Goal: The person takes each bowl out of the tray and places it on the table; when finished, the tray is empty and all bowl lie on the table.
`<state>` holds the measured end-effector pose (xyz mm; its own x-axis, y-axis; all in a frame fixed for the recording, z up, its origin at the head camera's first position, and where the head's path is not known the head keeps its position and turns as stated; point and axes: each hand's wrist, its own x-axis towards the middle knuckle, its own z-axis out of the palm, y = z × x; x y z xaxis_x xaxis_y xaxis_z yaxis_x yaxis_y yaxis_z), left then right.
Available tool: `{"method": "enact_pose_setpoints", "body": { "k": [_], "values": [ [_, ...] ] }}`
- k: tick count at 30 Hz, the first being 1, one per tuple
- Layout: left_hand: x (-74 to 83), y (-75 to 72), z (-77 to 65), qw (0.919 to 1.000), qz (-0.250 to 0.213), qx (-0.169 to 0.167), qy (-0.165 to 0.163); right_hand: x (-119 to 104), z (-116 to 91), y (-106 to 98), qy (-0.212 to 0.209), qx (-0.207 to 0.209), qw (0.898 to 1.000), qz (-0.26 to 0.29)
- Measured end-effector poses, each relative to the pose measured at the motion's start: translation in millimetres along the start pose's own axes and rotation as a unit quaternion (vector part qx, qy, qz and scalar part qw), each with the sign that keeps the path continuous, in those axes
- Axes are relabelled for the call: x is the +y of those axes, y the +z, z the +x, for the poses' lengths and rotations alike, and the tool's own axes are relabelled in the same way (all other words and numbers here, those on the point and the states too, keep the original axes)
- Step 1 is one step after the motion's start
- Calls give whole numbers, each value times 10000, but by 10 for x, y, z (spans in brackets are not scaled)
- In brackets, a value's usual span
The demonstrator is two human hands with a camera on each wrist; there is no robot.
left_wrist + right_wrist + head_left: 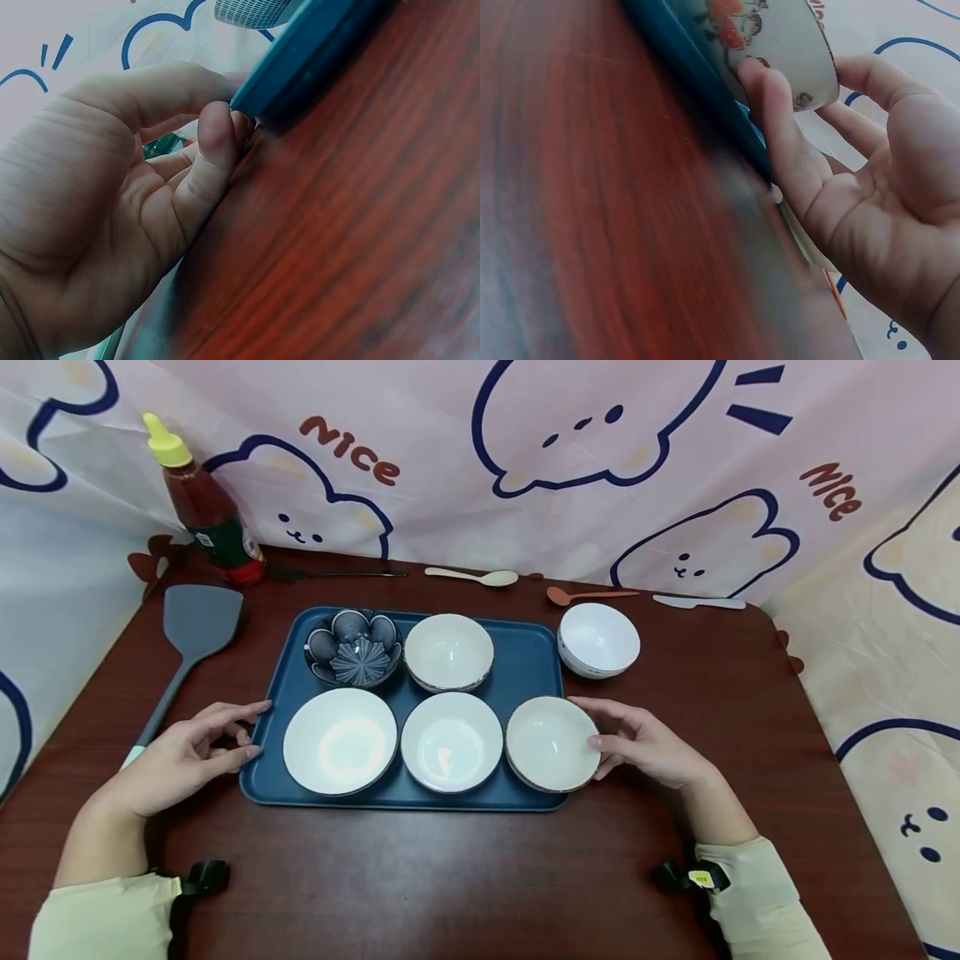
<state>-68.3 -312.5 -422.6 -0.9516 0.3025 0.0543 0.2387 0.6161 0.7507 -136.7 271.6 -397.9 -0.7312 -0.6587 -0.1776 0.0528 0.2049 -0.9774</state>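
Note:
My right hand [645,745] grips a cream bowl [551,743] at its right side, thumb at the rim and fingers around the outer wall. Red fruit-like decoration shows on this bowl's wall [787,45] in the right wrist view. The bowl is at the front right corner of a blue tray [525,647]. At the tray's left edge, my left hand [187,750] holds the rim with thumb and fingers. Beside the held bowl are a white bowl [452,742] and a wider white bowl [341,741]. Behind them stand a dark petal-shaped bowl [356,647] and another cream bowl [448,652].
Right of the tray stands a white bowl [598,640]. A grey spatula [201,622] lies at the left, near a red sauce bottle [213,514]. Along the back edge lie a pale spoon [480,577], a brown spoon [573,596] and a white knife [697,602].

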Motion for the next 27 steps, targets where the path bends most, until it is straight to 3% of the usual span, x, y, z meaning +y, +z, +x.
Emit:
{"method": "enact_pose_setpoints", "body": {
  "k": [9, 27],
  "values": [
    [-7, -13, 7, 10000, 40, 0, -25, 21, 38, 49, 448, 401, 9948, 818],
    [9, 24, 6, 10000, 6, 37, -58, -168, -11, 69, 816, 782, 9893, 926]
  ]
}}
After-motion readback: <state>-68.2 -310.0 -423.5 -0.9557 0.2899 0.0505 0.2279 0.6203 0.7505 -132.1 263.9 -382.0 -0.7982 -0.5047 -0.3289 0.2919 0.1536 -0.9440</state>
